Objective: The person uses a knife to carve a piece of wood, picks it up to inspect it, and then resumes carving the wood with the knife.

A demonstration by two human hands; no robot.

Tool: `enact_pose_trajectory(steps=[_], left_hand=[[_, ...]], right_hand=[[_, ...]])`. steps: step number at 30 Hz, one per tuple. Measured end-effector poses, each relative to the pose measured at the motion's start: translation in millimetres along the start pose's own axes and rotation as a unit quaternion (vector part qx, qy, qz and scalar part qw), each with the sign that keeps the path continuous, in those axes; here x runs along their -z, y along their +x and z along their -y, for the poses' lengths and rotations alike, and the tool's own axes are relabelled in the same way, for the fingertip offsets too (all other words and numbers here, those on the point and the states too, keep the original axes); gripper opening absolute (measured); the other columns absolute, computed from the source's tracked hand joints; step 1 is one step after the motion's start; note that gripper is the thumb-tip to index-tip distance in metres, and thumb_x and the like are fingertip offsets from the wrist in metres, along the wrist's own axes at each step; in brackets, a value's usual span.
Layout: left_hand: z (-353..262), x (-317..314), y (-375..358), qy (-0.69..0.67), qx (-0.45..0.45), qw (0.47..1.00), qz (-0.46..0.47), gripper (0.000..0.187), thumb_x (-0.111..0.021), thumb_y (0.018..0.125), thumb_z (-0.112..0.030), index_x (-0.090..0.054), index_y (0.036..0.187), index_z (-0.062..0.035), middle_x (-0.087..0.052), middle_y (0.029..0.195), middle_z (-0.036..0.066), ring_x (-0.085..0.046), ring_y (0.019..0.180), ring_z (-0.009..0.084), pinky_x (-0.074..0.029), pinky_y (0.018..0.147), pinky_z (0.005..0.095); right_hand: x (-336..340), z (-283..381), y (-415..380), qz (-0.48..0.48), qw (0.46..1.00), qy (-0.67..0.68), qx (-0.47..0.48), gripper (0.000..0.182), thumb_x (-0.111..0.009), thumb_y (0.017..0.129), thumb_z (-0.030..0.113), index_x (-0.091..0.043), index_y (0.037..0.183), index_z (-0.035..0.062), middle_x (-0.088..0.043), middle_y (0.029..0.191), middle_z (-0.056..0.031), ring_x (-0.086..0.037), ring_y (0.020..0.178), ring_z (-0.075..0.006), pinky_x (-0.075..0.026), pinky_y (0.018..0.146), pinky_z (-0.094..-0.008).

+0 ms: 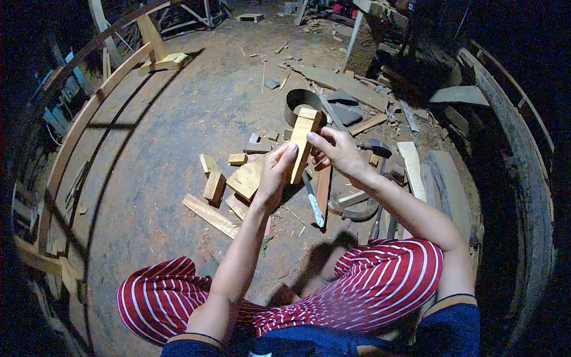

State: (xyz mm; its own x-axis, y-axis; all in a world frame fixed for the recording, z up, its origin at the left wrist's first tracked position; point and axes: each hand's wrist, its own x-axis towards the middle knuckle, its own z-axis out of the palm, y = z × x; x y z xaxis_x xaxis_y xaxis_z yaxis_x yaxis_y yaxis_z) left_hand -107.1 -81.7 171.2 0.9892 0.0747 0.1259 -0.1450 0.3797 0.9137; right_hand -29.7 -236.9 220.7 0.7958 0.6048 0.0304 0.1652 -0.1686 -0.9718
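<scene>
**Both hands on a pale wood block above a littered dirt floor**

The person sits low, knees in red-and-white striped cloth (369,285) spread to either side, and holds a pale yellow rectangular wooden block (303,143) up in front of them, clear of the ground. The block stands nearly upright, its top end tilted slightly away.

The left hand (275,175) wraps the block's lower part from the left side, its fingers reaching up along the face; its grip is closed on the wood. The right hand (336,152) meets the block from the right, thumb and fingertips pinched against its edge around mid-height, so this grip is narrow and also holding the block.

Below the hands, on the brown dirt floor (160,149), lies a scatter of light wooden offcuts (214,185), among them a long flat strip (209,215) angled toward the left knee. A metal chisel-like tool with a pale blade (314,202) lies just beneath the block. Beyond the block's top end sits a curved dark metal band (297,101). To the right, a dark-headed hammer-like tool (376,147) rests among flat boards (411,166). A long curved wooden rail (89,113) sweeps along the left side of the floor.
</scene>
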Motion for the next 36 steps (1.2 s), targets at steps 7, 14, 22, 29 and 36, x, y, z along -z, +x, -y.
enact_pose_trajectory(steps=[7, 14, 22, 29, 36], left_hand=[[-8, -6, -2, 0.022, -0.009, 1.000, -0.017, 0.033, -0.050, 0.097, -0.034, -0.060, 0.109, -0.0053, -0.060, 0.084, -0.002, -0.054, 0.071, 0.0046, -0.042, 0.060, 0.0194], [-6, 1, 2, 0.135, -0.062, 0.989, -0.015, 0.037, -0.055, 0.094, -0.027, -0.056, 0.120, -0.0001, -0.062, 0.099, 0.002, -0.055, 0.085, 0.0065, -0.044, 0.076, 0.0222], [7, 11, 10, 0.411, -0.230, 0.878, -0.080, 0.038, -0.071, 0.080, -0.009, -0.060, 0.116, -0.0013, -0.065, 0.097, 0.008, -0.063, 0.091, 0.0161, -0.051, 0.076, 0.0278], [4, 5, 11, 0.484, -0.305, 0.817, -0.068, 0.029, -0.070, 0.077, -0.008, -0.059, 0.103, 0.0013, -0.059, 0.085, 0.012, -0.057, 0.072, 0.0219, -0.046, 0.068, 0.0301], [21, 3, 19, 0.488, -0.262, 0.832, -0.030, 0.027, -0.063, 0.086, -0.013, -0.055, 0.107, 0.0016, -0.062, 0.082, 0.019, -0.063, 0.073, 0.0322, -0.048, 0.063, 0.0359]], right_hand=[[1, 6, -2, 0.003, 1.000, -0.013, 0.009, 0.038, -0.055, 0.094, 0.038, -0.059, 0.096, 0.0000, -0.063, 0.078, -0.0057, -0.062, 0.066, -0.0111, -0.053, 0.056, -0.0273], [3, -8, 5, -0.019, 0.996, -0.075, 0.043, 0.040, -0.057, 0.092, 0.040, -0.059, 0.096, 0.0002, -0.063, 0.077, -0.0068, -0.061, 0.061, -0.0122, -0.052, 0.052, -0.0290], [-3, 7, -6, -0.058, 0.994, 0.023, 0.089, 0.039, -0.059, 0.091, 0.038, -0.060, 0.103, 0.0018, -0.064, 0.088, -0.0052, -0.059, 0.073, -0.0103, -0.050, 0.063, -0.0271], [-1, -14, 2, -0.088, 0.993, -0.013, 0.080, 0.042, -0.064, 0.088, 0.035, -0.056, 0.111, 0.0006, -0.063, 0.094, -0.0057, -0.062, 0.075, -0.0106, -0.053, 0.053, -0.0231], [-2, -12, -12, -0.029, 0.991, 0.117, -0.053, 0.043, -0.062, 0.089, 0.036, -0.052, 0.115, 0.0026, -0.060, 0.096, -0.0053, -0.062, 0.079, -0.0107, -0.054, 0.051, -0.0242]])
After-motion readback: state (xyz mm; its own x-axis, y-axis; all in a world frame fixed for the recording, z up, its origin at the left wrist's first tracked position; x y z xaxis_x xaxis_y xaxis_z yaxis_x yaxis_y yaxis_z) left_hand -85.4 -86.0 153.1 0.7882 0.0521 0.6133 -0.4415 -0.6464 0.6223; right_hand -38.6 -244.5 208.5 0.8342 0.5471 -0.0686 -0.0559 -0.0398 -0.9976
